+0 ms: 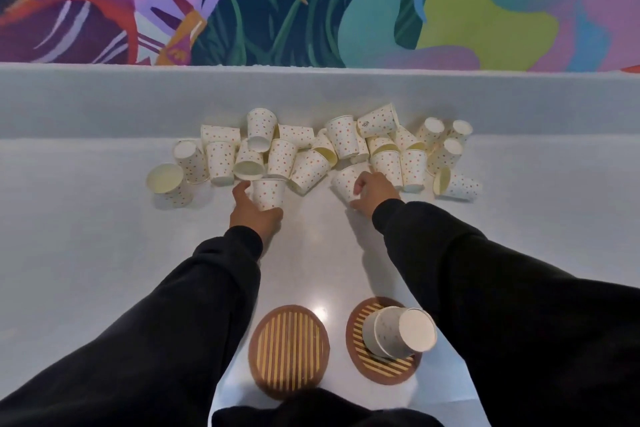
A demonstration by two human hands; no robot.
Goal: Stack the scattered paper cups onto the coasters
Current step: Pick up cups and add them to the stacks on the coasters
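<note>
Several white paper cups with orange dots (pixel 311 152) lie scattered in a heap across the far middle of the white table. My left hand (pixel 254 211) grips one upside-down cup (pixel 268 192) at the heap's near edge. My right hand (pixel 374 192) grips a tilted cup (pixel 346 182) just to the right of it. Close to me lie two round striped wooden coasters: the left coaster (pixel 289 350) is bare, the right coaster (pixel 384 367) bears a short stack of upside-down cups (pixel 401 331).
The white table (pixel 86 253) runs to a raised ledge at the back, under a colourful painted wall (pixel 311 0). Single cups lie at the heap's ends, one on the left (pixel 168 184) and one on its side on the right (pixel 457 185).
</note>
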